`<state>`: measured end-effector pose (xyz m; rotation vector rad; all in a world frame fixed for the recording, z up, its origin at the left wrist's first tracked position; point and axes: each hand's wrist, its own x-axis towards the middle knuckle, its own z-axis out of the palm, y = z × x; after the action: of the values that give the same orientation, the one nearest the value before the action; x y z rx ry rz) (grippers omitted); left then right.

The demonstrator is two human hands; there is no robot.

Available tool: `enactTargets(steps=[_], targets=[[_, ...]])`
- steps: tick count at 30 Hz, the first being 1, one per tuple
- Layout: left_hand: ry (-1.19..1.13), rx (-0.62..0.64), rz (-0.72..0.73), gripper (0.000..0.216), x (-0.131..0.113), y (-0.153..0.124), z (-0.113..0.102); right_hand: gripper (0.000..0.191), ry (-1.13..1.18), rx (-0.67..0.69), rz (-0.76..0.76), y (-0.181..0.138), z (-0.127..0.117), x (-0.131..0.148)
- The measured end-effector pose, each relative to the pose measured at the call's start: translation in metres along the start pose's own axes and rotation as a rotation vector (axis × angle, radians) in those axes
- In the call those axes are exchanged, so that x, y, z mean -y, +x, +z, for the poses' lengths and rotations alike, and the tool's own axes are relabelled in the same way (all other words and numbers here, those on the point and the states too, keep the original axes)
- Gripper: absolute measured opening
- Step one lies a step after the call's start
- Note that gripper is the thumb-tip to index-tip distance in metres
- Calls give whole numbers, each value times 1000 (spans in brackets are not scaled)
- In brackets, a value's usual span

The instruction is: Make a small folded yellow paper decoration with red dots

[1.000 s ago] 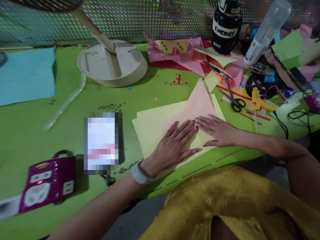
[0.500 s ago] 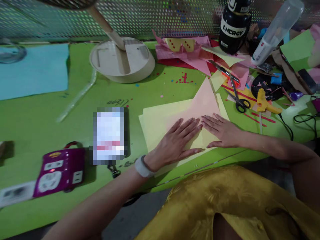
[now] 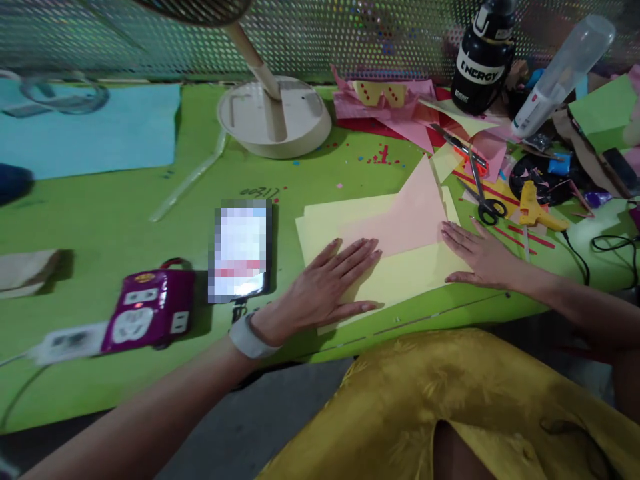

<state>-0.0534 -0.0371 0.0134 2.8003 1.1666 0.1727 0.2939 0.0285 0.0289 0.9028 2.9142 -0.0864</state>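
A folded pink paper (image 3: 411, 217) lies on pale yellow sheets (image 3: 400, 277) on the green table (image 3: 125, 220). My left hand (image 3: 320, 287) lies flat with fingers spread on the left part of the sheets, its fingertips at the pink paper's lower edge. At the right end of the sheets my right hand (image 3: 480, 257) also presses flat, fingers stretched out. Neither hand holds anything. A white band sits on my left wrist.
A phone (image 3: 243, 250) lies left of the sheets, with a purple power strip (image 3: 150, 317) further left. Scissors (image 3: 477, 187), a yellow glue gun (image 3: 535, 210), paper scraps, a black bottle (image 3: 483, 60) and a glue bottle (image 3: 560, 73) crowd the far right. A fan base (image 3: 274, 117) stands behind.
My hands have slid apart along the paper, the left one leftward and the right one rightward. The view has shifted so everything on the table sits further right in the frame.
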Motion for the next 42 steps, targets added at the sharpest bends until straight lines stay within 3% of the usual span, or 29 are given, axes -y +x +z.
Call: enactTargets(steps=[4,7,9,11,12,15,19,21,26,30,42], targets=[[6,51,-55,83,7,-18,-4,89,42,57,0,2,-3,-8],[-45,39,-20,75,11,-17,-17,79,112,85,-29,8,-21,-18],[-103,-28,-34,67,9,-6,-29,63,170,-21,-4,18,-40,-21],[-163,-111,-150,58,2,13,-41,48,255,-144,54,34,-58,-18],[-204,-144,-233,50,-3,24,-45,39,314,-133,93,43,-65,-14],[-381,-4,-378,36,-15,56,-47,25,463,31,222,72,-70,2],[-713,258,-520,21,-13,84,-34,16,685,308,293,98,-54,15],[-838,333,-593,19,-8,89,-29,16,723,360,336,102,-46,13],[-972,384,-715,35,-3,92,-26,30,761,366,412,96,-39,-1],[-957,412,-744,48,-3,94,-28,36,773,386,475,87,-39,-14],[-893,487,-822,58,11,80,-34,39,847,389,529,78,-31,-29]])
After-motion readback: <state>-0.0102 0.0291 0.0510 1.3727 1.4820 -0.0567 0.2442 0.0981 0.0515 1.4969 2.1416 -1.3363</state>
